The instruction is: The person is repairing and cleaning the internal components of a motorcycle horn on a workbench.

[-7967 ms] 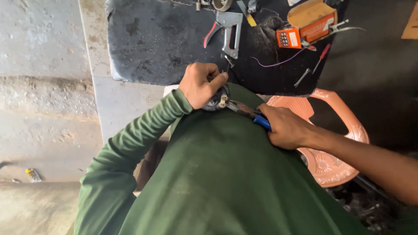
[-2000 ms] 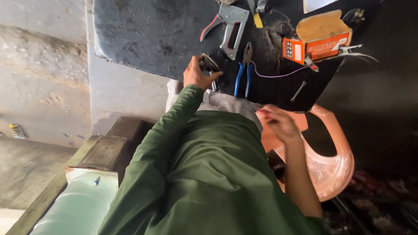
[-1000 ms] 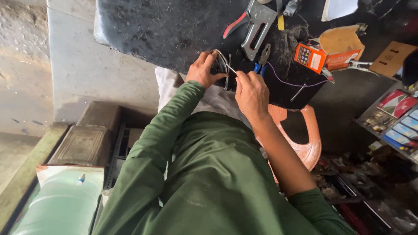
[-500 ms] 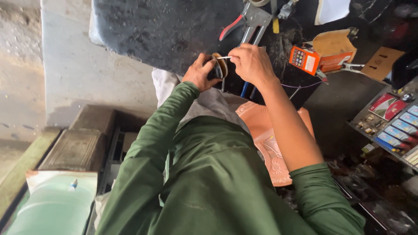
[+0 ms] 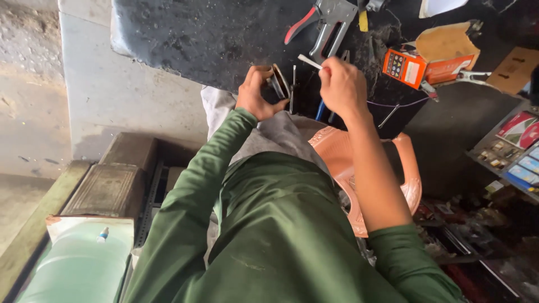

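My left hand (image 5: 255,92) grips a small brown, leather-like piece with a metal clasp (image 5: 278,83) at the near edge of the black worktable (image 5: 185,36). My right hand (image 5: 342,84) is closed around a thin white stick (image 5: 310,62) whose tip points towards that piece. A narrow metal tool (image 5: 293,90) stands just right of the brown piece. Blue-handled pliers (image 5: 323,109) lie on the table, partly hidden under my right hand.
Red-handled pliers (image 5: 300,23), a metal stapler-like tool (image 5: 331,25) and an orange handheld meter (image 5: 400,66) beside a cardboard box (image 5: 446,47) lie on the table. An orange plastic chair (image 5: 348,163) is under me. A grey box (image 5: 109,188) sits left; shelves with packets (image 5: 519,148) right.
My right hand put the blue pliers on the table, then took up the white stick and brought it near the brown piece in my left hand. The view shifted left.
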